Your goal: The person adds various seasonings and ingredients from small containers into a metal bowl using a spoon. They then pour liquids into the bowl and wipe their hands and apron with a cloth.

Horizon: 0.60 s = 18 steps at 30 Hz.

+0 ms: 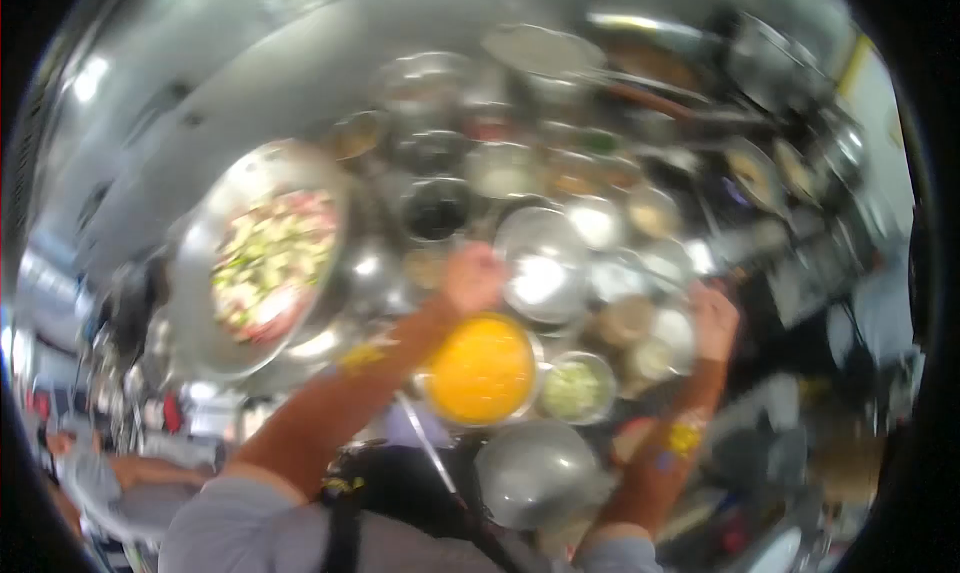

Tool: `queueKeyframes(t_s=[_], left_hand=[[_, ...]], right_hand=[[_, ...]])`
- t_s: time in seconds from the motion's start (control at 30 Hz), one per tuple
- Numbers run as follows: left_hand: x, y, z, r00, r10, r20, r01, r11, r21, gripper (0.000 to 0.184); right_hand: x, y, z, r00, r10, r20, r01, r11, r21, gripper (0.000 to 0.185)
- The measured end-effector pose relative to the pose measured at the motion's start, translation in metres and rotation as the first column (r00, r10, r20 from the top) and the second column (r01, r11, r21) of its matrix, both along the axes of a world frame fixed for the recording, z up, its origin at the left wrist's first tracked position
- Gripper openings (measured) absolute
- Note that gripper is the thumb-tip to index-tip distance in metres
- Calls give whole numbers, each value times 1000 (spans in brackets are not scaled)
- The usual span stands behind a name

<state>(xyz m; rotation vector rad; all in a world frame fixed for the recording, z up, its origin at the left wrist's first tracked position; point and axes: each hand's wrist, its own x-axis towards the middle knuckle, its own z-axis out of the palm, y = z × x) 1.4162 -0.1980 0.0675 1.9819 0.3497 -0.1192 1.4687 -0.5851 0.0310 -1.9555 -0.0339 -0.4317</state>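
Motion blurs the picture. My left hand (474,277) looks closed, at the left rim of a shiny metal bowl (543,265); whether it grips the rim I cannot tell. Just below it stands a bowl of bright orange-yellow liquid (481,369). My right hand (713,320) is curled closed to the right of a group of small bowls, next to a pale round dish (673,339). What it holds, if anything, is hidden. A small bowl of chopped pale green pieces (574,387) sits between my forearms.
A large tilted metal bowl of chopped pink, white and green food (202,318) is at left. Several ingredient containers, one dark (436,210), fill the middle. An upturned-looking metal bowl (537,473) lies near my body. Another person's arm (160,471) shows at lower left.
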Motion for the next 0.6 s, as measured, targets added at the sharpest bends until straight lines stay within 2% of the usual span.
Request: queueKeyframes(t_s=[0.03, 0.07, 0.1, 0.13, 0.17, 0.23, 0.27, 0.3, 0.37, 0.4, 0.47, 0.5, 0.6], left_hand=[[-2, 10, -24, 987, -59, 153, 68, 996, -56, 16], [-3, 13, -33, 969, -71, 235, 65, 997, 33, 18], [-3, 9, -36, 935, -88, 345, 19, 980, 200, 19], [-3, 7, -41, 897, -102, 431, -46, 947, 319, 21], [-5, 4, -37, 882, -88, 462, -94, 929, 357, 22], [-7, 3, -35, 898, -25, 440, -130, 939, 319, 22], [-7, 5, -37, 939, -19, 343, -67, 969, 237, 22], [-7, 7, -34, 962, -30, 271, -20, 984, 179, 22], [-4, 13, -34, 987, -51, 154, 36, 995, 98, 23], [-4, 17, -32, 987, -40, 155, 30, 997, 67, 22], [-4, 25, -30, 988, -17, 154, 22, 999, -30, 20], [-2, 29, -31, 989, 6, 149, 8, 996, -91, 20], [-6, 18, -25, 982, 91, 163, -67, 986, -150, 21]], right_hand=[[7, -4, -8, 989, 36, -145, -38, 999, -12, 31], [14, 1, -17, 980, 15, -198, -20, 999, -26, 31], [26, -6, -31, 978, 145, -151, -164, 979, -123, 30], [29, -2, -40, 978, 159, -135, -178, 974, -140, 32], [25, 10, -39, 979, 182, -95, -192, 975, -115, 34], [20, 16, -36, 950, 242, -197, -272, 952, -144, 35], [18, 15, -39, 951, 240, -197, -274, 946, -170, 34], [16, 16, -41, 956, 215, -201, -256, 945, -206, 32], [5, 14, -39, 988, 69, -140, -92, 982, -162, 29], [7, 13, -40, 970, 105, -221, -116, 993, -38, 27], [1, 13, -24, 939, 87, -333, -61, 994, 89, 28], [-8, 28, -1, 905, 48, -423, 42, 979, 201, 29], [-23, 10, 14, 927, -23, -375, 148, 939, 309, 30]])
